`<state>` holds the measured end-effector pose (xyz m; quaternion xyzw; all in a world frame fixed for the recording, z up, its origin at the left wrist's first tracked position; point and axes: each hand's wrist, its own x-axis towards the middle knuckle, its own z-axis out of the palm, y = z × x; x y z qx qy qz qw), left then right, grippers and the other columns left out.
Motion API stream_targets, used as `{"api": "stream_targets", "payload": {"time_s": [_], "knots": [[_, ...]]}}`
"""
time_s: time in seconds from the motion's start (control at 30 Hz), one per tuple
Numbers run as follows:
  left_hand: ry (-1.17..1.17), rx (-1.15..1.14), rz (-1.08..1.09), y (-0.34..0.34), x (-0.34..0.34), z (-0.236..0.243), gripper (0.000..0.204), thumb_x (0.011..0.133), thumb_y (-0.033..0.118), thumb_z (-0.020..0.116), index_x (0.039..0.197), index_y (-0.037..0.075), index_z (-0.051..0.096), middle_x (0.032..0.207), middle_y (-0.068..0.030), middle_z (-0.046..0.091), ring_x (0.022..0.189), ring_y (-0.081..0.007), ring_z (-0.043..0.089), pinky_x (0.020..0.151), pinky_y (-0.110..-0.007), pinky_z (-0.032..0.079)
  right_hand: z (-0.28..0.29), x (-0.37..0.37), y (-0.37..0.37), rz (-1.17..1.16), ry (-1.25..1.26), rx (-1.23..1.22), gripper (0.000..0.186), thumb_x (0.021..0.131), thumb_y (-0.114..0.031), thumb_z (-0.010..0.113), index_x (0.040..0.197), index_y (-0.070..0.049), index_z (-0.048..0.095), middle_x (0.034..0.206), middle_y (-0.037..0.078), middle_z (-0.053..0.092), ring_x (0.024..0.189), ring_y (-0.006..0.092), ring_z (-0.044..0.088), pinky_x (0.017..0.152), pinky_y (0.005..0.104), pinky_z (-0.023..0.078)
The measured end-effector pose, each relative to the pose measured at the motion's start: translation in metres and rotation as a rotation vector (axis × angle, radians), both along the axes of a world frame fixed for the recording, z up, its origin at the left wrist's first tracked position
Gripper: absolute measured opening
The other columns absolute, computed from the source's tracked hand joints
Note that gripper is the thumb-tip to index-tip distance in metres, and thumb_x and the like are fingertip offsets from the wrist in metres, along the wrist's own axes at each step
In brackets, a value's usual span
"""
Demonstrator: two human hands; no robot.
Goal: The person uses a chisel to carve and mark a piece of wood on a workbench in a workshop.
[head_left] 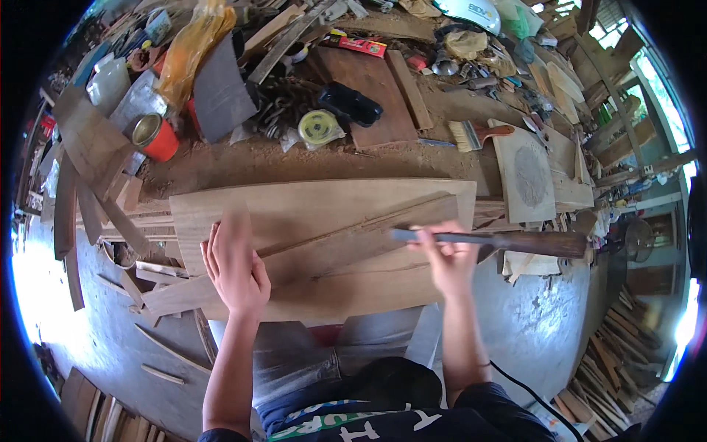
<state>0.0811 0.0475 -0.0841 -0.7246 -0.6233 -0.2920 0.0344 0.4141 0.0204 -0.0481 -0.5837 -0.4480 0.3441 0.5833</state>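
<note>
Grey trousers show below the near edge of a broad wooden board, across which a narrow plank lies slantwise, its lower end jutting past the board's left side. Over the board's left part, the left hand has its fingers extended and partly blurred, clamped on nothing visible; whether it touches the plank cannot be told. Above the board's right part, the right hand is closed around the metal blade of a wood-handled chisel, the tip pointing left and the dark handle reaching past the board's right edge. The chisel looks stiff and moderately weighty, its edge presumably sharp; the handle would seem the surest hold. The plank appears stiff and fairly light, dry rather than slippery, best taken by its long edges. Beyond the board, on a cluttered counter, are a paintbrush toward the right, a yellow roll straight behind, an orange can to the left and, farthest off, a white helmet.
</note>
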Motion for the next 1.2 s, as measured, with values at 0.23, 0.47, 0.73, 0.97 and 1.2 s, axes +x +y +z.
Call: {"api": "stream_targets", "payload": {"time_s": [0.23, 0.47, 0.73, 0.97, 1.2], "knots": [[0.024, -0.007, 0.013, -0.005, -0.003, 0.000, 0.041, 0.090, 0.011, 0.052, 0.131, 0.009, 0.056, 0.148, -0.0156, 0.047, 0.139, -0.0375, 0.041, 0.117, -0.056, 0.025, 0.007, 0.033, -0.002, 0.015, -0.188, 0.005, 0.007, 0.094, 0.000, 0.067, 0.095, 0.004, 0.062, 0.084, 0.011, 0.069, 0.075, 0.0171, 0.072, 0.071, 0.0315, 0.064], [0.027, -0.008, 0.001, 0.000, 0.001, -0.002, 0.043, 0.090, 0.012, 0.050, 0.131, 0.008, 0.057, 0.148, -0.0161, 0.046, 0.140, -0.0387, 0.040, 0.118, -0.057, 0.024, 0.000, 0.003, -0.011, 0.025, -0.069, -0.024, 0.007, 0.093, 0.002, 0.068, 0.093, 0.003, 0.061, 0.090, 0.014, 0.072, 0.076, 0.0164, 0.072, 0.067, 0.0275, 0.062], [0.035, -0.033, 0.022, -0.001, -0.001, -0.002, 0.042, 0.089, 0.011, 0.051, 0.131, 0.008, 0.057, 0.149, -0.0159, 0.044, 0.142, -0.0378, 0.038, 0.118, -0.057, 0.024, -0.002, 0.049, -0.008, -0.046, -0.032, 0.076, 0.008, 0.094, -0.001, 0.068, 0.095, 0.003, 0.061, 0.093, 0.015, 0.072, 0.073, 0.0194, 0.073, 0.065, 0.0296, 0.063], [0.031, -0.010, 0.006, -0.002, -0.001, -0.004, 0.042, 0.089, 0.012, 0.052, 0.131, 0.008, 0.057, 0.149, -0.0159, 0.044, 0.141, -0.0378, 0.038, 0.118, -0.057, 0.024, -0.011, -0.018, -0.013, 0.139, -0.003, 0.076, 0.009, 0.093, -0.002, 0.070, 0.098, 0.005, 0.066, 0.088, 0.011, 0.072, 0.080, 0.0170, 0.073, 0.069, 0.0262, 0.061], [0.019, -0.025, 0.014, -0.002, 0.000, -0.002, 0.044, 0.090, 0.009, 0.050, 0.134, 0.008, 0.054, 0.150, -0.0159, 0.044, 0.142, -0.0389, 0.038, 0.118, -0.058, 0.023, -0.006, 0.068, -0.023, -0.125, -0.068, 0.013, 0.012, 0.093, -0.002, 0.071, 0.099, 0.004, 0.062, 0.085, 0.010, 0.070, 0.078, 0.0180, 0.074, 0.064, 0.0244, 0.059]]}}
